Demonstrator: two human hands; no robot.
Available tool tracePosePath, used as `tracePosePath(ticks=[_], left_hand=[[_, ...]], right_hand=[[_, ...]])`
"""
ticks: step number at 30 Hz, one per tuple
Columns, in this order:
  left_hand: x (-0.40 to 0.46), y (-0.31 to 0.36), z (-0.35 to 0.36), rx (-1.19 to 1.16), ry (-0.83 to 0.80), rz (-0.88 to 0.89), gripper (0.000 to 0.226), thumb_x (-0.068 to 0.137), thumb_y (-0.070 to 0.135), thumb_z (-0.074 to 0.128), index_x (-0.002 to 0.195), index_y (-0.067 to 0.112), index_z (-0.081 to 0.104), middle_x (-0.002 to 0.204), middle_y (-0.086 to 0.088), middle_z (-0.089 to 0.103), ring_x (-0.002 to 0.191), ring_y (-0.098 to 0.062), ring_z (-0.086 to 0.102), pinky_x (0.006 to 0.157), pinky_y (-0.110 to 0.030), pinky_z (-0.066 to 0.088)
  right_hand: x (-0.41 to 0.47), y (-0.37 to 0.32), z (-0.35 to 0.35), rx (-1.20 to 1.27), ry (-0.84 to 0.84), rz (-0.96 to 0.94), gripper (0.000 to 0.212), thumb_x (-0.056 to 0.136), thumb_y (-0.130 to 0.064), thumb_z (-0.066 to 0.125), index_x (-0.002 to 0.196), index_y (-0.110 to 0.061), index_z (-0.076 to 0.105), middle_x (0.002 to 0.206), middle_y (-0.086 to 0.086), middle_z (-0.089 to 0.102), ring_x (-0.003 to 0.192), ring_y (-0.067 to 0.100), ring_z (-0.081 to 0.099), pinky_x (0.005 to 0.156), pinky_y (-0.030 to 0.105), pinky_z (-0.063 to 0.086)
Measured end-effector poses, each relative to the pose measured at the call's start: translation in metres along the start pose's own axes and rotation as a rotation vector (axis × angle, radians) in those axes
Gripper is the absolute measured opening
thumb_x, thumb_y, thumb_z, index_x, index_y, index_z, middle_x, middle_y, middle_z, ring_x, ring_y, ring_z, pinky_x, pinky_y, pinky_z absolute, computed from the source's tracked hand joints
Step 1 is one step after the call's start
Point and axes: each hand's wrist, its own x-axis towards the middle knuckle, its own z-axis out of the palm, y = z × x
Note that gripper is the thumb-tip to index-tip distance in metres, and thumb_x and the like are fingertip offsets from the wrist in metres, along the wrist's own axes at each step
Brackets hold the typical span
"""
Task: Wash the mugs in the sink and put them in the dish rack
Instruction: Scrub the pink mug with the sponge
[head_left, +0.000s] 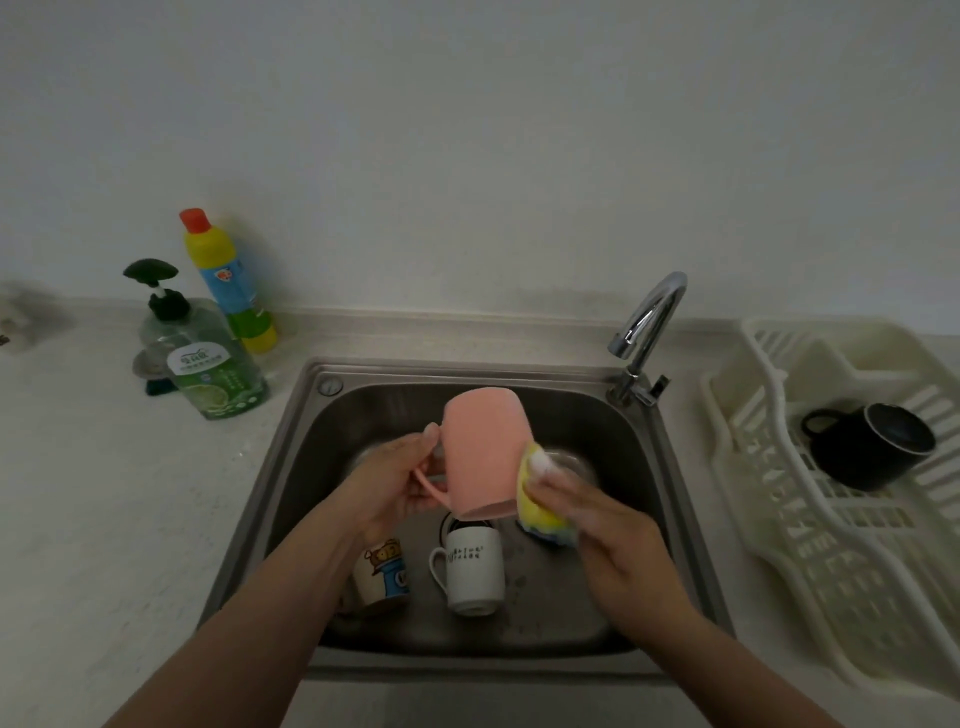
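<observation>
Left hand (400, 486) holds the pink mug (480, 452) above the sink (631, 431), at frame centre. Fingers are curled round the handle at the mug's 8 o'clock side; thumb lies up along the handle top, tip touching the mug wall. The other fingers wrap underneath, tips mostly hidden, so how tight they close is unclear. Mug is tipped, base pointing up toward 12 o'clock, open mouth facing down toward 6.

Right hand (608, 525) grips a yellow sponge (540, 506) with a blue underside, pressed against the mug wall at its 4 o'clock side. Fingers are folded over the sponge, close together; foam on the sponge top and fingertips. Hand is motion-blurred; single finger positions cannot be told.

In the sink bowl, below the pink mug at 6 o'clock: white mug (470, 571) with dark lettering, lying tilted, handle to 9 o'clock. Just beside it at 9 o'clock a cartoon mug (382, 577), part hidden by the left forearm. A dark rim shows behind the white mug, under the pink one; cannot tell what it is.

Dish rack (810, 493) at 3 o'clock on the counter, white plastic; black mug (872, 447) lies on its side in it, handle to 9 o'clock. Tap (649, 322) at 1 o'clock from the sink. Green soap bottle (208, 358) with pump and yellow bottle (228, 283) with red cap at 10 o'clock, touching or nearly.
</observation>
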Motion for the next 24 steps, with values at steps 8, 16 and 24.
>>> tracePosePath(ticks=[8, 16, 24], left_hand=[[0.000, 0.005, 0.001, 0.026, -0.031, 0.026, 0.034, 0.096, 0.043, 0.053, 0.100, 0.010, 0.058, 0.088, -0.005, 0.070, 0.074, -0.016, 0.068, 0.061, -0.028, 0.055], [-0.013, 0.024, 0.019, 0.576, 0.004, 0.303, 0.028, 0.093, 0.032, 0.063, 0.080, 0.008, 0.059, 0.081, -0.014, 0.071, 0.074, -0.025, 0.073, 0.072, -0.038, 0.062], [-0.020, 0.026, 0.031, 1.189, -0.001, 0.675, 0.020, 0.092, 0.042, 0.062, 0.106, 0.030, 0.071, 0.075, 0.025, 0.060, 0.073, 0.005, 0.057, 0.070, -0.021, 0.045]], right_hand=[[0.003, -0.012, 0.002, -0.069, 0.008, 0.043, 0.047, 0.092, -0.008, 0.042, 0.135, -0.022, 0.055, 0.145, -0.007, 0.048, 0.136, 0.004, 0.041, 0.110, 0.019, 0.034], [0.054, 0.019, -0.023, 0.495, 0.133, 0.948, 0.048, 0.087, 0.004, 0.045, 0.124, -0.019, 0.062, 0.108, 0.010, 0.069, 0.097, 0.027, 0.067, 0.083, 0.045, 0.056], [0.068, 0.009, -0.040, 0.267, -0.177, 1.045, 0.007, 0.078, -0.013, 0.068, 0.075, -0.012, 0.075, 0.076, 0.009, 0.072, 0.077, 0.025, 0.068, 0.079, 0.039, 0.055]])
